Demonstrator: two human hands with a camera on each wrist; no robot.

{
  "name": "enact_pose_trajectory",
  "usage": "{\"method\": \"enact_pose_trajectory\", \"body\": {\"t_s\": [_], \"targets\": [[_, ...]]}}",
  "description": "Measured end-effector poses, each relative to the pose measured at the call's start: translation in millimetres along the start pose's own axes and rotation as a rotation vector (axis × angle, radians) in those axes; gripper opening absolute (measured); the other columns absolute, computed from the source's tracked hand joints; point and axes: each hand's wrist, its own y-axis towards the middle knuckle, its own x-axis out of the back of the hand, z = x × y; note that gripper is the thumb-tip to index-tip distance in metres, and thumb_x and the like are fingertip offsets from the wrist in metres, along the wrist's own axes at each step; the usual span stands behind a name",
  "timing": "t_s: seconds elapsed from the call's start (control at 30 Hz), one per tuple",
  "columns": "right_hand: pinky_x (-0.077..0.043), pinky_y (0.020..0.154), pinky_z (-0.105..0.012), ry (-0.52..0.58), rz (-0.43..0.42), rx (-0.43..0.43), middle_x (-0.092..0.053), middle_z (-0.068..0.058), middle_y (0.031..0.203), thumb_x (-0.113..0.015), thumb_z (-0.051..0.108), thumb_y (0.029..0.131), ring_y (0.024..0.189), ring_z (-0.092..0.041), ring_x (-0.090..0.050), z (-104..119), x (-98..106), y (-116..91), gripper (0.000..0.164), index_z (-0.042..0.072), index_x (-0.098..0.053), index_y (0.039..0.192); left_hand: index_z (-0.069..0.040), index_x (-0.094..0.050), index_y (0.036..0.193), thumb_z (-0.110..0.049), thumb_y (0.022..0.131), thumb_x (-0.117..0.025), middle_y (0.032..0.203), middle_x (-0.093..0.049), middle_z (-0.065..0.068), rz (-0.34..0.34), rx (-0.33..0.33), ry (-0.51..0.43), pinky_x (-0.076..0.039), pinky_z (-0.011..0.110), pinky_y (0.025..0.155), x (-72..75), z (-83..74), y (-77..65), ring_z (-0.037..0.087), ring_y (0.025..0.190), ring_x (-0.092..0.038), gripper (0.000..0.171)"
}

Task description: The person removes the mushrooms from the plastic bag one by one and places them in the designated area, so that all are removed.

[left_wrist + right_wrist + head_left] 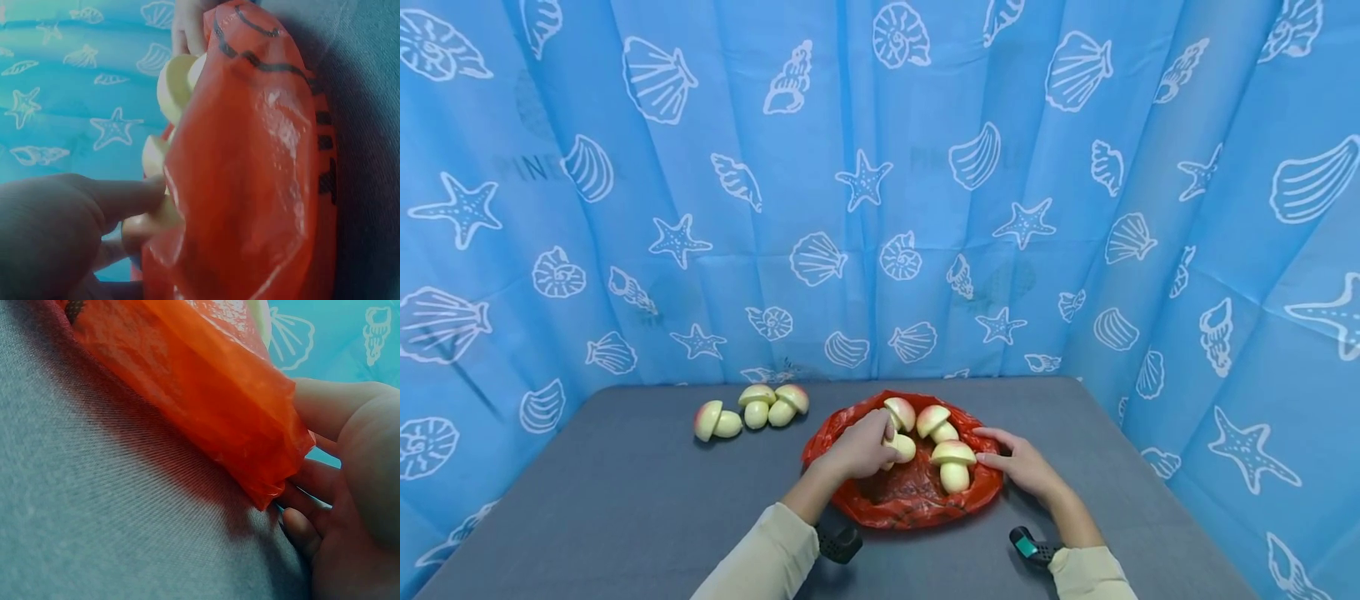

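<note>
A red plastic bag lies spread open on the table, its rim folded outward. My left hand reaches over the bag's left side and grips a toy mushroom with a pale stem; the fingers hide most of its cap. Three more mushrooms sit inside, the nearest mushroom standing upright with a pink-tinged cap. On the right, my right hand holds the bag's rim, and in the right wrist view the thumb and fingers lie on either side of the red plastic.
Three similar mushrooms rest in a group on the grey table, left of the bag. A blue curtain with white shell and starfish prints hangs behind the table and along its right side. Each wrist carries a black camera mount.
</note>
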Motion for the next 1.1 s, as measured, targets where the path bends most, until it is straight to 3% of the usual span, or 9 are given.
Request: {"method": "enact_pose_trajectory", "body": {"t_s": [0.17, 0.37, 0.7, 1.1], "targets": [[-0.031, 0.104, -0.060, 0.005, 0.000, 0.022, -0.046, -0.025, 0.141, -0.067, 0.026, 0.093, 0.132, -0.045, -0.037, 1.4, -0.6, -0.3, 0.050, 0.004, -0.055, 0.136, -0.008, -0.050, 0.110, -0.009, 0.085, -0.073, 0.092, -0.052, 0.003, -0.016, 0.017, -0.053, -0.046, 0.030, 0.058, 2.0, 4.2, 0.7, 0.015, 0.068, -0.053, 0.034], [-0.030, 0.104, -0.061, 0.004, 0.001, 0.015, -0.045, -0.025, 0.142, -0.067, 0.028, 0.092, 0.132, -0.045, -0.035, 2.6, 0.2, 1.6, 0.052, 0.005, -0.055, 0.137, -0.006, -0.058, 0.122, -0.018, 0.083, -0.078, 0.114, -0.060, 0.005, -0.024, -0.016, -0.001, -0.050, 0.035, 0.078, 5.7, 6.6, 0.9, 0.017, 0.093, -0.057, 0.045], [-0.028, 0.105, -0.062, 0.006, 0.004, -0.015, -0.043, -0.025, 0.143, -0.067, 0.030, 0.092, 0.133, -0.046, -0.034, 5.5, -0.2, 1.5, 0.053, 0.006, -0.054, 0.138, -0.008, -0.059, 0.130, -0.023, 0.085, -0.076, 0.128, -0.059, 0.005, -0.081, -0.085, 0.002, -0.045, 0.042, 0.096, 14.6, 13.6, -9.3, 0.023, 0.118, -0.054, 0.050], [-0.030, 0.104, -0.062, -0.003, 0.005, -0.017, -0.042, -0.026, 0.144, -0.067, 0.030, 0.092, 0.133, -0.047, -0.033, 1.6, -1.3, 0.1, 0.053, 0.006, -0.054, 0.137, -0.017, -0.061, 0.127, -0.027, 0.085, -0.077, 0.130, -0.057, 0.003, -0.207, -0.110, -0.118, -0.044, 0.046, 0.097, 42.4, 19.4, -35.4, 0.023, 0.121, -0.051, 0.047]]}}
